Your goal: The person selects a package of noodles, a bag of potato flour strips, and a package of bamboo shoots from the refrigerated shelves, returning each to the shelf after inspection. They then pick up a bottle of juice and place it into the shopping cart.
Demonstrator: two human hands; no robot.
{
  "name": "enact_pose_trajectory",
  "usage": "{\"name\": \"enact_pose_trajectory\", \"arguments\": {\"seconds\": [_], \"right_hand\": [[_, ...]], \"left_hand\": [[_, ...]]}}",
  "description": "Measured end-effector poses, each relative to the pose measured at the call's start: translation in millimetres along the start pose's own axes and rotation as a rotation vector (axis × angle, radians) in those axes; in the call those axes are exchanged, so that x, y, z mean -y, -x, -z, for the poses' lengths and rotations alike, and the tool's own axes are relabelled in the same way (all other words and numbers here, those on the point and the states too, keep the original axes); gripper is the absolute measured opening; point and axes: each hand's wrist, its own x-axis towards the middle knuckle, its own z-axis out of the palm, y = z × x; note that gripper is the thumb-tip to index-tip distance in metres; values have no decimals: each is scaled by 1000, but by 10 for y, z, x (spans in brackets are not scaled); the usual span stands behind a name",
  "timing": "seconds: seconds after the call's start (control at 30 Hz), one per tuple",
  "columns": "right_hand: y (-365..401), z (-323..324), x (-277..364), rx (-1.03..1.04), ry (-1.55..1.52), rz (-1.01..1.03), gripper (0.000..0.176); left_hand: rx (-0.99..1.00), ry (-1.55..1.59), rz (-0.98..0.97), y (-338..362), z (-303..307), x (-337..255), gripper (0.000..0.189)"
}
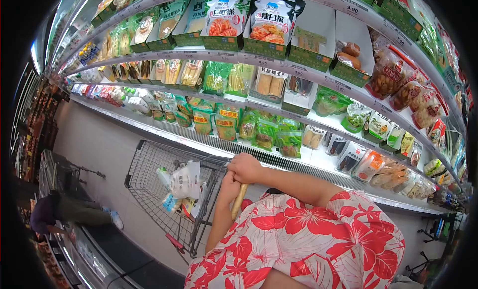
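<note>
Both my hands are at the far end of a tan bar, the shopping cart's handle (239,202). My right hand (244,168) is closed at its end, on the side by the shelves. Close against it, my left hand (228,187) is also curled on the bar, its fingers partly hidden. Ahead of them stretches the wire shopping cart (149,162). Inside it lie a white printed package (185,181), a green-and-white package (163,176) and a blue packet (171,203), among other packs. My red-and-white floral shirt fills the lower right.
A lit refrigerated shelf (174,127) with several tiers of packed vegetables and kimchi runs along my right. Another cart (55,169) stands at the left. A person (74,212) in dark clothes bends over a low display case (107,256) there. Grey floor (99,139) shows between.
</note>
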Motion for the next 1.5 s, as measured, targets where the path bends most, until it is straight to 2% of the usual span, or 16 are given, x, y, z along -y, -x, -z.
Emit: {"name": "enact_pose_trajectory", "arguments": {"seconds": [0.47,0.57,0.67,0.93,1.17,1.3,1.47,1.5], "right_hand": [[94,25,32,-17,-9,-18,14],[98,30,73,-6,7,-58,11],[117,-2,36,43,13,-73,10],[82,19,19,37,14,-71,11],[47,22,42,5,19,-54,11],[-6,39,29,-9,25,-60,13],[-46,-1,41,-25,28,-73,13],[-68,6,51,-28,51,-68,12]], "left_hand": [[59,30,6,34,-48,19,26],[85,9,42,74,-50,-164,26],[89,26,46,35,-41,29,27],[64,49,-4,-17,-43,50,31],[33,-98,12,8,-26,-105,31],[-8,-129,-117,-30,-23,-38,31],[-5,-76,-85,-85,17,-59,30],[-15,-102,-131,-107,22,-69,30]]}}
